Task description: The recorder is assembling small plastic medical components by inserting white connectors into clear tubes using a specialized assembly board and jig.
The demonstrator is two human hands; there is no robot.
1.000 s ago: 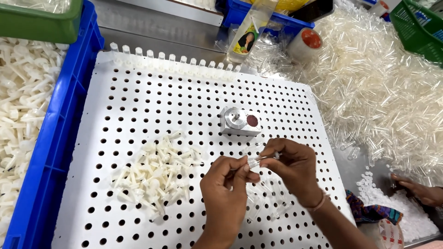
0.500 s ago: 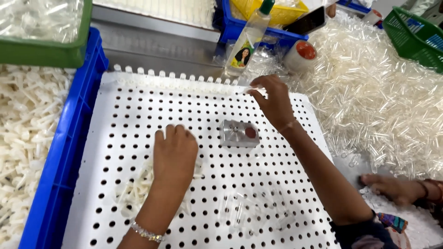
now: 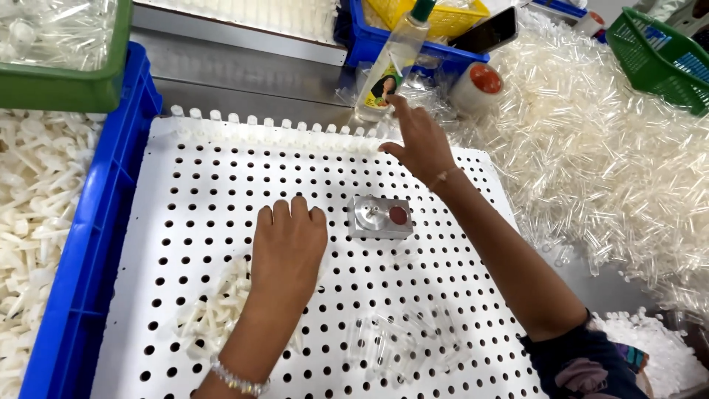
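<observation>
I see my left hand [image 3: 289,247] lying palm down on the white perforated board [image 3: 221,192], fingers together and slightly curled, knuckles toward the far edge, the wrist with its beaded bracelet [image 3: 235,380] coming in from the near edge; it covers the top of a small heap of white plastic stems [image 3: 210,318], and I cannot tell whether it has pinched any of them beneath the palm; my right hand [image 3: 419,144] is stretched out over the far edge of the board, forearm running diagonally from the lower right, the index finger extended upward and the thumb spread to the left, open and gripping nothing that I can make out; its fingertip sits just in front of a clear plastic bottle [image 3: 390,70] with a green cap and a pictured label; between the two hands a small square metal block [image 3: 380,216] with a dark red round button rests flat on the board, just right of the left fingertips; a few clear plastic tubes [image 3: 402,340] lie loose on the board's near part; along the far edge a row of white stems [image 3: 251,122] stands upright in the holes; a large pile of clear tubes [image 3: 613,155] spreads to the right, and a blue crate [image 3: 111,185] of white parts flanks the board on the left.
</observation>
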